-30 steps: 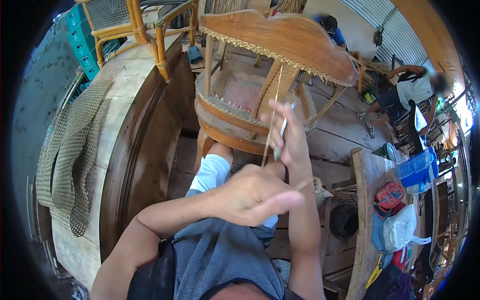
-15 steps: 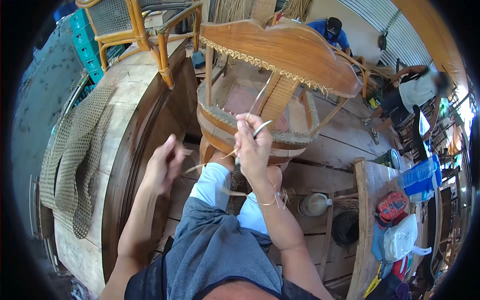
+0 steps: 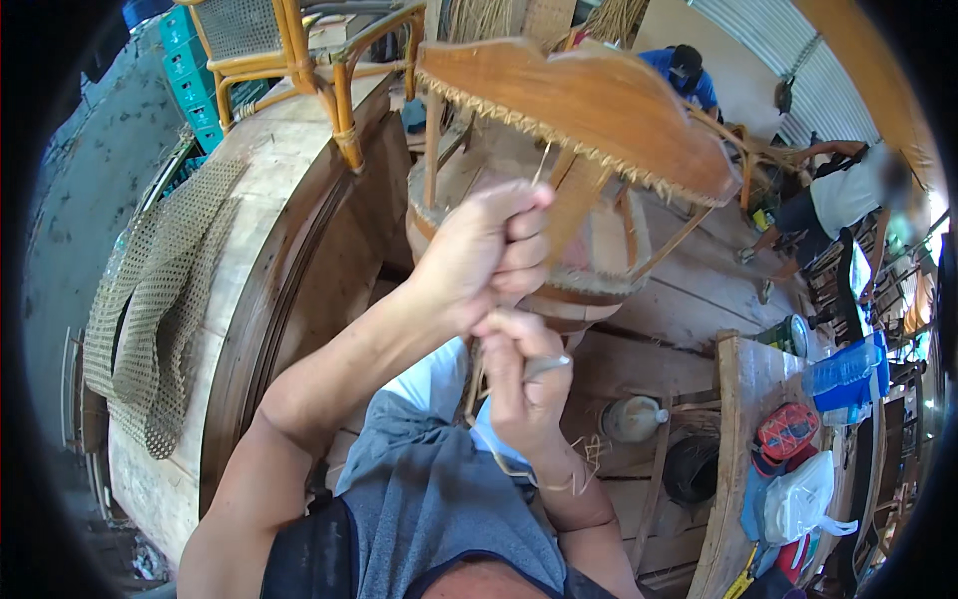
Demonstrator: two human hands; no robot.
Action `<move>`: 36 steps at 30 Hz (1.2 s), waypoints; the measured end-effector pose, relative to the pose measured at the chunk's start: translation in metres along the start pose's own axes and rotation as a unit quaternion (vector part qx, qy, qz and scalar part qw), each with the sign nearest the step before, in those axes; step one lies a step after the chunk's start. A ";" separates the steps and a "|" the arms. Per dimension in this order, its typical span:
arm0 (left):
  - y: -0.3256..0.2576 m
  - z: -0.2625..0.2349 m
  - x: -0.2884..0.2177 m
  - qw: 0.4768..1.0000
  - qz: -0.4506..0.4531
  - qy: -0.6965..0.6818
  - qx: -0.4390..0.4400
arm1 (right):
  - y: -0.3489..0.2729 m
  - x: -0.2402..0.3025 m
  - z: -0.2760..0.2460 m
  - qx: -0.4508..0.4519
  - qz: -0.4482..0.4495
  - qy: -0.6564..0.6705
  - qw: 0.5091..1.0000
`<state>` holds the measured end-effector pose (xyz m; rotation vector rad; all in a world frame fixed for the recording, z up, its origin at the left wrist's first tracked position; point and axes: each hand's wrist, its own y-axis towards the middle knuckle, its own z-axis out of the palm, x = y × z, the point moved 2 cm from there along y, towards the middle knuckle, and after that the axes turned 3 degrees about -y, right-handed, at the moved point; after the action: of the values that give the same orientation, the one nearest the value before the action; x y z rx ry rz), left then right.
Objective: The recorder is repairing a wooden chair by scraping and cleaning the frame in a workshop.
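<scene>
In front of me stands a wooden chair [image 3: 589, 95] with a scalloped backrest, its lower edge bound in looped cane stitches. A thin cane strip [image 3: 542, 168] runs taut from that edge down to my left hand [image 3: 484, 245]. The fist is closed round the strip, a little below the backrest. Just under it my right hand [image 3: 524, 384] is closed too, close against the left wrist or heel. A pale metal tool [image 3: 547, 365] with a pointed end juts from the right fingers. Loose strip ends hang by my right wrist. Whatever else lies inside either fist is hidden.
To the left, a curved wooden counter [image 3: 269, 150] carries a roll of woven cane mesh [image 3: 165, 309] and a rattan chair [image 3: 289, 65]. On the right, a workbench [image 3: 726, 399] holds bags and a plastic container. A jug [image 3: 634, 419] sits on the floor. Two people work farther back.
My left hand has swung up and right from beside my knee and closed on the strip. My right hand has dropped lower, still holding the metal tool.
</scene>
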<state>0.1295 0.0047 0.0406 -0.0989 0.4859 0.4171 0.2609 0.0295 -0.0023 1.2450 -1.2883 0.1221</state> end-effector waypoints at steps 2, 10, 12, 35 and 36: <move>-0.025 -0.034 0.006 0.998 -0.020 0.034 -0.050 | -0.033 -0.023 0.019 0.084 0.167 0.009 0.982; -0.141 -0.068 -0.021 0.950 0.099 0.277 -0.108 | -0.035 -0.045 0.054 0.289 0.093 0.198 0.932; -0.135 -0.057 -0.018 0.884 0.137 0.435 -0.099 | 0.011 -0.076 0.037 0.169 0.198 0.111 0.959; -0.209 -0.086 -0.020 0.856 -0.002 0.513 -0.072 | 0.069 -0.048 0.080 -0.123 0.343 0.526 0.769; -0.209 -0.107 -0.019 0.855 0.055 0.512 -0.069 | 0.065 -0.057 0.085 -0.096 0.319 0.498 0.801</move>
<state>0.1543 -0.2131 -0.0464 -0.4468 1.5259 0.4919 0.1411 0.0244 -0.0239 0.3595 -0.6771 0.9765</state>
